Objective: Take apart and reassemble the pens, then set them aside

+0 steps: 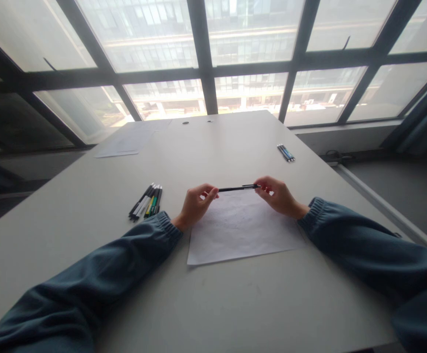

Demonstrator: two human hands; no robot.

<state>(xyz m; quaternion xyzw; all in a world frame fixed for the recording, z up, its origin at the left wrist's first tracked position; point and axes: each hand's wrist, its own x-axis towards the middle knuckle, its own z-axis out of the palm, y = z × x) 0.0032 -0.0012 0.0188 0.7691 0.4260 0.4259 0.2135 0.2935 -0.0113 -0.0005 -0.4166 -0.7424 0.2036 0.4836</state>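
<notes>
A thin black pen [237, 188] is held level between both hands, just above a white sheet of paper [241, 230] on the grey table [213, 294]. My left hand [196, 203] pinches the pen's left end with curled fingers. My right hand [278, 195] grips the right end, where the clip shows. Both wrists rest near the sheet's far corners. Both sleeves are dark teal.
A bunch of several pens [146, 201] lies left of my left hand. A few more pens [286, 152] lie at the far right of the table. Another paper sheet [125, 142] sits at the far left corner. Large windows stand behind the table.
</notes>
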